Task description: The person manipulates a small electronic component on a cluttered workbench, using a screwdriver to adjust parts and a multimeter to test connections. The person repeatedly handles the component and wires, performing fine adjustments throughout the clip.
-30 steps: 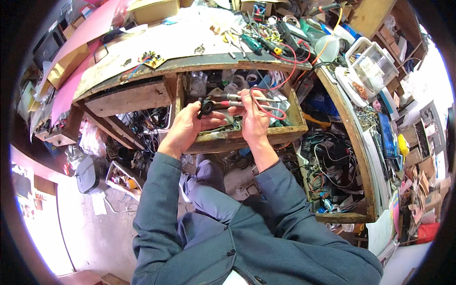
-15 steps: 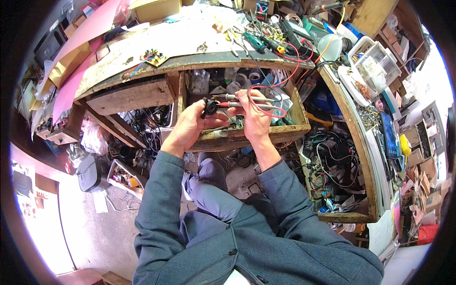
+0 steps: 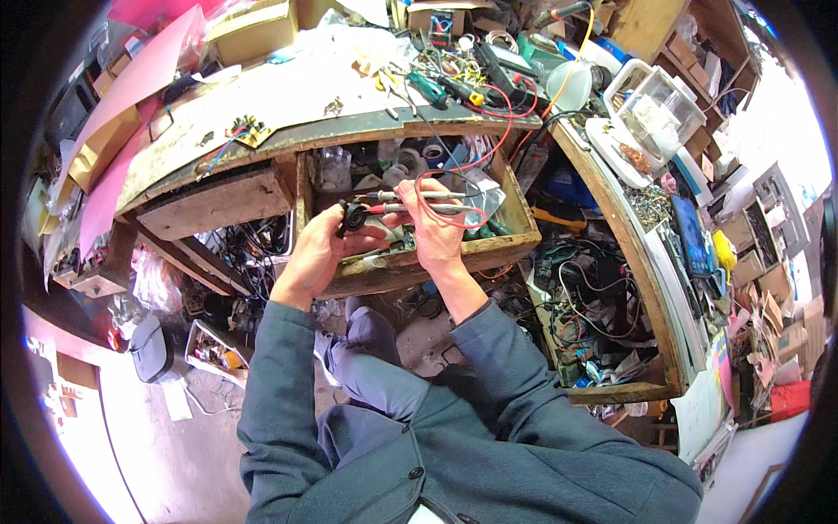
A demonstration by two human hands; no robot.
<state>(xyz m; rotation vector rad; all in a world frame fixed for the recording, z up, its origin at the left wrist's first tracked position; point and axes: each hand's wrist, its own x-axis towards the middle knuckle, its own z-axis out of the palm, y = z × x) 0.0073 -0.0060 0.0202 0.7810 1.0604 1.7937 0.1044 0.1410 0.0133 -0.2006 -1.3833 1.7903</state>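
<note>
Over the open wooden drawer (image 3: 497,251), both my hands are close together. My left hand (image 3: 316,251) pinches a small round black part (image 3: 353,217) between thumb and fingers. Two test probes (image 3: 449,208), one with a red tip end and one darker, lie across my right hand (image 3: 434,237), which grips them side by side. Their tips point left at the black part; whether they touch its contacts is too small to tell. A red test lead (image 3: 509,131) and a black one loop from the probes up to the bench.
The cluttered bench (image 3: 319,79) holds a green-handled screwdriver (image 3: 428,90), a dark device with a screen (image 3: 506,59) and a small wired circuit board (image 3: 249,131). Tape rolls and bags fill the drawer. At right stand a clear plastic box (image 3: 659,113) and a shelf full of cables (image 3: 602,306).
The whole view has shifted, so bench and hands appear further left. Both hands keep their hold on the black part and the probes, with little change between them.
</note>
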